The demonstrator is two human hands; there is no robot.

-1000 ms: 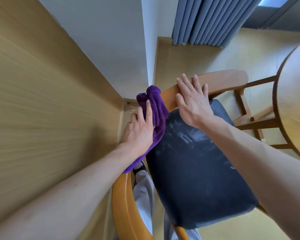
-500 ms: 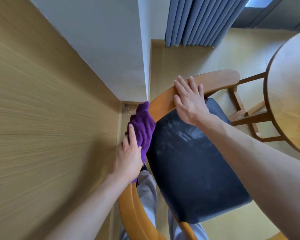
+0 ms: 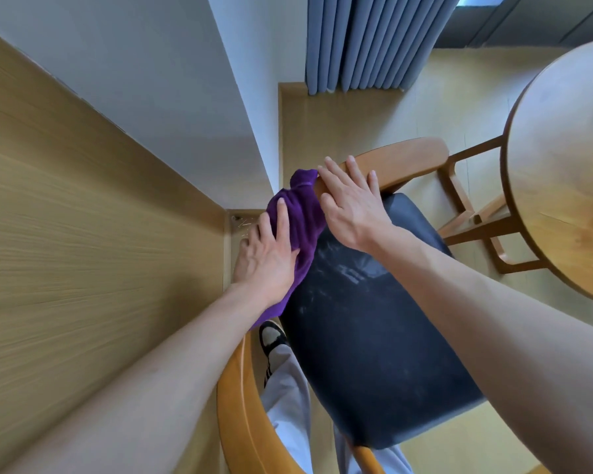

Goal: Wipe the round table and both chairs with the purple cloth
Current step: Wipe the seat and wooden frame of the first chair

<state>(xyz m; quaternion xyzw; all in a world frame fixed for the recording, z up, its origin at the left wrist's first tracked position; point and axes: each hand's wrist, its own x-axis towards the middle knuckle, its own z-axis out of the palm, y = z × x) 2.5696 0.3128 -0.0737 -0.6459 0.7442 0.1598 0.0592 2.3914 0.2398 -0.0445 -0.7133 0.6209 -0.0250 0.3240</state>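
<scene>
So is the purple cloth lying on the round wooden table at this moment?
No, the purple cloth is pressed by the left hand against the wooden chair's curved backrest, apart from the round wooden table.

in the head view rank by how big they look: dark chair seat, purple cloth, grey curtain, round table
1. Dark padded chair seat
2. Round wooden table, cut off by the frame
3. Grey pleated curtain, farther away, so unsure against the table
4. Purple cloth

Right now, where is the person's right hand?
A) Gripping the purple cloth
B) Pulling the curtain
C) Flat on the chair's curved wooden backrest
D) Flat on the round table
C: the right hand lies with straight fingers on the chair's curved wooden backrest, while the left hand presses the purple cloth beside it.
</scene>
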